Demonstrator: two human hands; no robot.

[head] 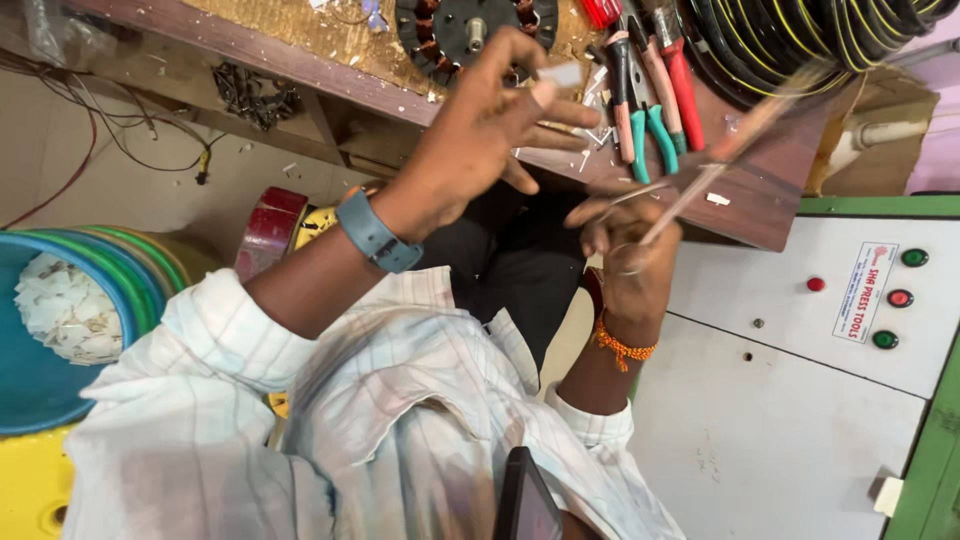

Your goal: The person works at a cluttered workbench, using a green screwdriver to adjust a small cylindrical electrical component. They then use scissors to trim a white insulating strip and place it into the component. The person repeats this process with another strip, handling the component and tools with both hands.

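Observation:
My left hand (480, 130), with a blue band on its wrist, is raised over the edge of the wooden bench (770, 210). Its fingertips pinch a small white slip of paper (562, 75). My right hand (630, 265), with an orange thread on its wrist, grips a pair of scissors (700, 180) through the finger loops. The blurred blades point up and to the right, just right of the left hand's fingers. Whether the blades touch the slip I cannot tell.
On the bench lie a motor stator (470, 30), several pliers with teal and red handles (650, 110), a black-and-yellow cable coil (810, 40) and white paper scraps. A blue tub of paper pieces (60, 310) stands left, a white cabinet with buttons (790, 390) right.

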